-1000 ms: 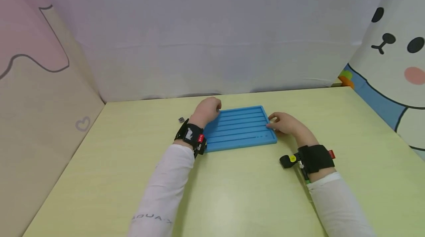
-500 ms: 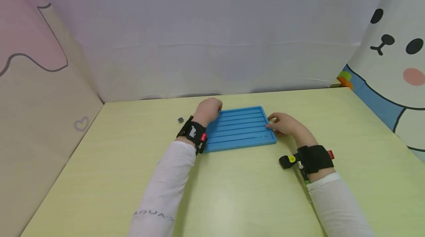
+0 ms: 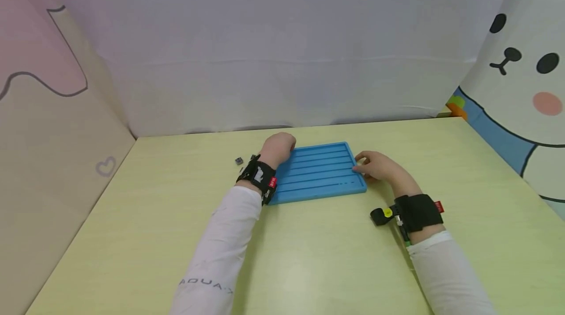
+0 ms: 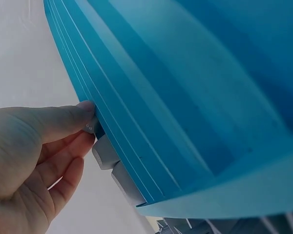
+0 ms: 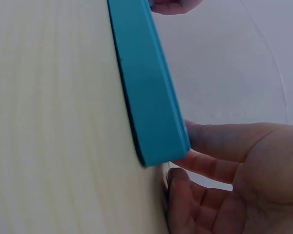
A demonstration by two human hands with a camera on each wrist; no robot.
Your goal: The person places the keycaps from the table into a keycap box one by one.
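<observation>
Blue tray [image 3: 315, 172] between left hand [image 3: 277, 147] and right hand [image 3: 380, 166], fingers curled on its edges.

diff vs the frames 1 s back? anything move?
Nothing visibly changed. The left hand and right hand stay at the two ends of the blue tray, which lies in the same spot on the table; the small dark piece hasn't moved.

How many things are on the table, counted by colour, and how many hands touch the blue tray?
Blue: 1, the tray.
Dark grey: 1, a small block lying on the table, left of the tray.
Hands on the tray: 2, the left hand and the right hand.
Total: 2 things, 2 hands.
</observation>
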